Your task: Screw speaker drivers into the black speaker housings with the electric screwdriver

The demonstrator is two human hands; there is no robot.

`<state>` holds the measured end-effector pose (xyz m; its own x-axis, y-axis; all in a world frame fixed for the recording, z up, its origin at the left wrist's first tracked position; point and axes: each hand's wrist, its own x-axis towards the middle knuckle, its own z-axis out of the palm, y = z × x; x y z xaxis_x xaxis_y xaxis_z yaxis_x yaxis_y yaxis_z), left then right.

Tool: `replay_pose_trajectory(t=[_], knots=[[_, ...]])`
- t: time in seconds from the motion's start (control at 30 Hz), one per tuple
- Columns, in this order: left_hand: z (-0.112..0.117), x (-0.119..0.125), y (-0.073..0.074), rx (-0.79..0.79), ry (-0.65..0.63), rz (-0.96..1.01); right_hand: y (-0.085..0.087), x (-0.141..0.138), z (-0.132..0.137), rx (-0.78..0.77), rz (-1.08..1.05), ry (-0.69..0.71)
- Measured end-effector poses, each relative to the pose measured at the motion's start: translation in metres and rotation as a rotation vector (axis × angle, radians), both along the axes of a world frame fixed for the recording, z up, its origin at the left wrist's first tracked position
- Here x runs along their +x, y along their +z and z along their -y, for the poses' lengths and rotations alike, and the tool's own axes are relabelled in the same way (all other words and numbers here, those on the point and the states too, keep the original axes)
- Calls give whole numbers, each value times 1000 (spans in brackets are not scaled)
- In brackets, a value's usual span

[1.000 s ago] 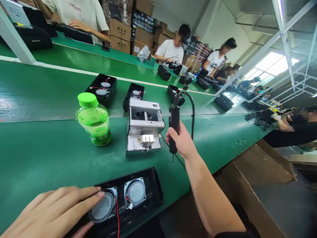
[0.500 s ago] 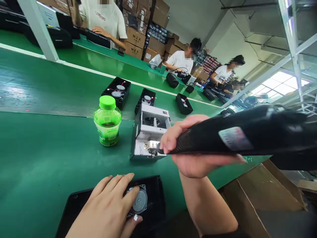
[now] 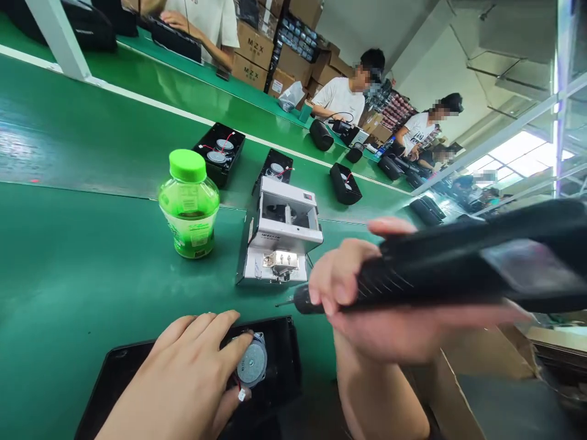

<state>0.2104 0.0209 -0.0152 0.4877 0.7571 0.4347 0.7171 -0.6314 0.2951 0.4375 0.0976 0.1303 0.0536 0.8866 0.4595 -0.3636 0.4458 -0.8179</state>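
Observation:
My right hand (image 3: 353,287) is wrapped around a black electric screwdriver (image 3: 413,263), which is partly blurred. Its thin bit points left, over the bench between the screw feeder and the black speaker housing (image 3: 279,354); whether a screw sits on the bit I cannot tell. In that housing, close to me, lies a small round speaker (image 3: 252,362) with a silver-grey back. My left hand (image 3: 183,373) rests over the housing, index finger and thumb bent around the speaker's left side. A white wire connector (image 3: 241,394) shows by the thumb.
The white screw feeder (image 3: 287,235) stands just beyond the housing, with a green-capped bottle (image 3: 189,205) to its left. Further off lie several black housings with speakers (image 3: 220,153). An open cardboard box (image 3: 486,360) is at lower right. People work across the bench.
My right hand has drawn the screwdriver back from the screw feeder, towards me and the housing. My left hand stays on the speaker. The view has shifted slightly.

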Motion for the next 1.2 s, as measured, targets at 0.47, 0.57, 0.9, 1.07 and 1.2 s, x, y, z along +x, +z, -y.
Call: replay_pose_trajectory(t=[0.47, 0.57, 0.9, 1.07, 1.2], knots=[[12, -2, -1, -100, 37, -76, -38, 16, 27, -178, -28, 189], [14, -3, -1, -124, 52, -41, -41, 19, 26, -185, -40, 215], [14, -8, 1, -173, 57, -82, -47, 25, 25, -176, -4, 250], [14, -8, 2, -203, 60, -71, -48, 23, 24, -149, 0, 248], [15, -7, 2, -195, 66, -78, -50, 22, 22, -157, 2, 254]])
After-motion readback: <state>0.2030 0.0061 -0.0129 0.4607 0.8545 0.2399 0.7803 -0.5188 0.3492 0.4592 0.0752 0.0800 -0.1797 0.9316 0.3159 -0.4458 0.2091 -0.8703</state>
